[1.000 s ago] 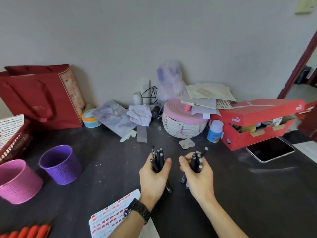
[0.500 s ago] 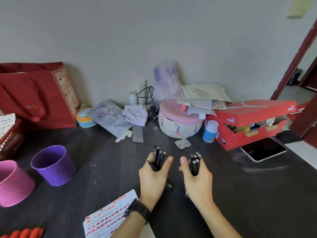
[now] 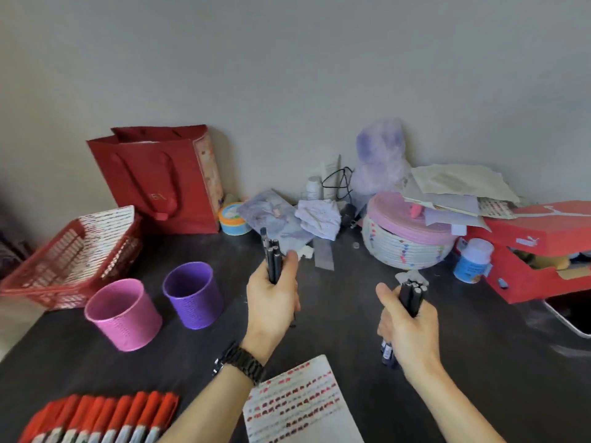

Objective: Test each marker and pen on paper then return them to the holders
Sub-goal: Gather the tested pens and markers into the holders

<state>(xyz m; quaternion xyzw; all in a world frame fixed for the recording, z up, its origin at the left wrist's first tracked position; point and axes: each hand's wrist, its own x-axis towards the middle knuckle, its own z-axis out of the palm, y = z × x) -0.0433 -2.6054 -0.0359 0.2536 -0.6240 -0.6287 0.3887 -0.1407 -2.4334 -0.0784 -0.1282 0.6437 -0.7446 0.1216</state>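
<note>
Left hand (image 3: 271, 302) grips a bundle of slim black pens (image 3: 272, 260); right hand (image 3: 407, 327) grips black markers (image 3: 412, 297). Perforated pink holder (image 3: 123, 314) and purple holder (image 3: 193, 294) stand left on the matte dark counter (image 3: 479, 362).

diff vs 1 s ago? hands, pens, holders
The hands have spread apart: the left hand carried its bundle of black pens left, toward the purple holder; the right hand went right with its own black pens. Nothing was let go. The view swung left. The purple and pink holder stay put, with no pens showing in them.
</note>
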